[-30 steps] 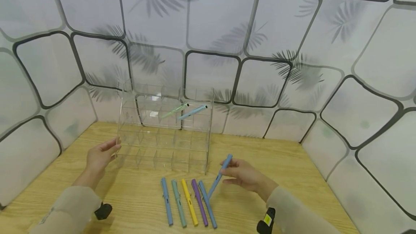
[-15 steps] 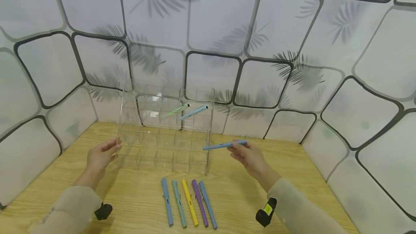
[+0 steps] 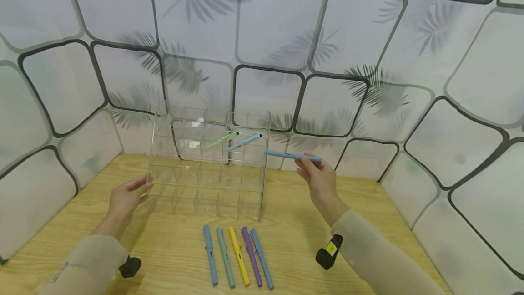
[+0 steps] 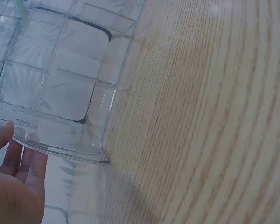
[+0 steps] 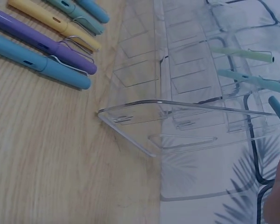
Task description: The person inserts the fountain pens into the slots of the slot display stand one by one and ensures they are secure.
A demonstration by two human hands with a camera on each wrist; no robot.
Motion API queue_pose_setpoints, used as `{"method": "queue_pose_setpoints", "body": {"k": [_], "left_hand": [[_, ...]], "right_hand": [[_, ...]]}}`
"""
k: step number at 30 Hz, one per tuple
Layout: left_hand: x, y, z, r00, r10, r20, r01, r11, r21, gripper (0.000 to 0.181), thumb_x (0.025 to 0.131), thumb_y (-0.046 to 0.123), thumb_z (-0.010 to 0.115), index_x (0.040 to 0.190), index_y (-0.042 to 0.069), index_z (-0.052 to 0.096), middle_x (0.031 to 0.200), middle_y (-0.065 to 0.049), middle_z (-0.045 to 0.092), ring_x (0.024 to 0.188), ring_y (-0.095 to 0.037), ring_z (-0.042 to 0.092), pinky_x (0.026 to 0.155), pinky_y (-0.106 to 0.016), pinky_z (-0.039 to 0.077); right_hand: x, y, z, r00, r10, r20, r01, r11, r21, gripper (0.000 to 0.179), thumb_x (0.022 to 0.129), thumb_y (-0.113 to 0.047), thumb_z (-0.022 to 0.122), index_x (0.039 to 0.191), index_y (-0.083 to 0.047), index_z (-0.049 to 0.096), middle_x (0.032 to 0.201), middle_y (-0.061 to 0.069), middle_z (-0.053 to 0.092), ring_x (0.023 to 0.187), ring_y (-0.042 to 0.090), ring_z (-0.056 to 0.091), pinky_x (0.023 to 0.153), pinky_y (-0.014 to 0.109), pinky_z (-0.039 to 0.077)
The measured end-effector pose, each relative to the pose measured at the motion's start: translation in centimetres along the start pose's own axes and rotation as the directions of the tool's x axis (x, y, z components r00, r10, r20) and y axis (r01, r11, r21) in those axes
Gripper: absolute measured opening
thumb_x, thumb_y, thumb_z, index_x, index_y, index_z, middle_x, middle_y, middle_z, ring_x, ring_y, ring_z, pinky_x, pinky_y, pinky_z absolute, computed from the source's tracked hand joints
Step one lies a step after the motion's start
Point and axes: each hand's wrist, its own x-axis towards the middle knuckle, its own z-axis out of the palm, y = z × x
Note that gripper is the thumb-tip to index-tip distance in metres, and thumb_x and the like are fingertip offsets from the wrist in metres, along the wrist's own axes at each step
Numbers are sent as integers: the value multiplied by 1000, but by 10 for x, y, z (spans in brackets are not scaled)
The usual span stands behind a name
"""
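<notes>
A clear plastic pen rack point(image 3: 209, 181) with several tiers of compartments stands upright on the table. My left hand point(image 3: 127, 197) grips its left side panel, thumb on one face and fingers on the other in the left wrist view. Two pens lie tilted in an upper tier, a light green pen point(image 3: 221, 139) and a light blue pen point(image 3: 244, 141). Just right of the rack, my right hand point(image 3: 321, 181) pinches a blue pen point(image 3: 282, 154) held nearly level, its tip by the right side panel. Only part of that hand shows in the right wrist view.
In front of the rack lies a row of capped pens: a blue pen point(image 3: 210, 254), a green pen point(image 3: 226, 256), a yellow pen point(image 3: 239, 255), a purple pen point(image 3: 251, 255) and another blue pen point(image 3: 262, 258). A patterned curtain point(image 3: 270, 94) surrounds the wooden table point(image 3: 327, 249).
My right hand has lifted the blue pen up and away from the row, turning it from steep to nearly level beside the rack. The left hand has stayed on the rack.
</notes>
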Motion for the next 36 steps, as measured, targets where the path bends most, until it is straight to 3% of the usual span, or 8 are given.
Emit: {"method": "queue_pose_setpoints", "body": {"k": [9, 16, 28, 36], "left_hand": [[-1, -1, -1, 999, 31, 9, -31, 999, 7, 52, 94, 18, 63, 136, -4, 43, 109, 22, 61, 81, 14, 55, 76, -14, 53], [-2, -1, 0, 999, 36, 13, -36, 999, 4, 52, 94, 17, 62, 136, -6, 41, 108, 22, 61, 81, 14, 55, 76, -15, 53], [-2, -1, 0, 999, 32, 2, -32, 999, 4, 50, 94, 17, 62, 135, -5, 43, 102, 25, 63, 81, 13, 56, 76, -15, 53], [-2, -1, 0, 1000, 27, 13, -27, 1000, 13, 52, 94, 18, 62, 136, -5, 42, 108, 22, 61, 81, 13, 55, 77, -15, 53]], "right_hand": [[12, -2, 16, 993, -116, -27, 114, 991, -63, 31, 90, -9, 66, 116, 5, 57, 93, 2, 67, 89, 13, 67, 87, 33, 54], [20, -3, 33, 987, -161, 16, 161, 974, -160, 29, 89, -10, 68, 114, 3, 61, 102, 13, 66, 93, 18, 66, 84, 31, 55], [30, 1, 58, 979, -173, 108, 201, 901, -385, 28, 89, -12, 68, 115, -1, 64, 105, 15, 66, 98, 24, 63, 79, 24, 56], [33, 2, 66, 975, -179, 130, 219, 863, -456, 32, 89, -11, 69, 118, 1, 64, 104, 13, 68, 98, 22, 64, 77, 23, 56]]}}
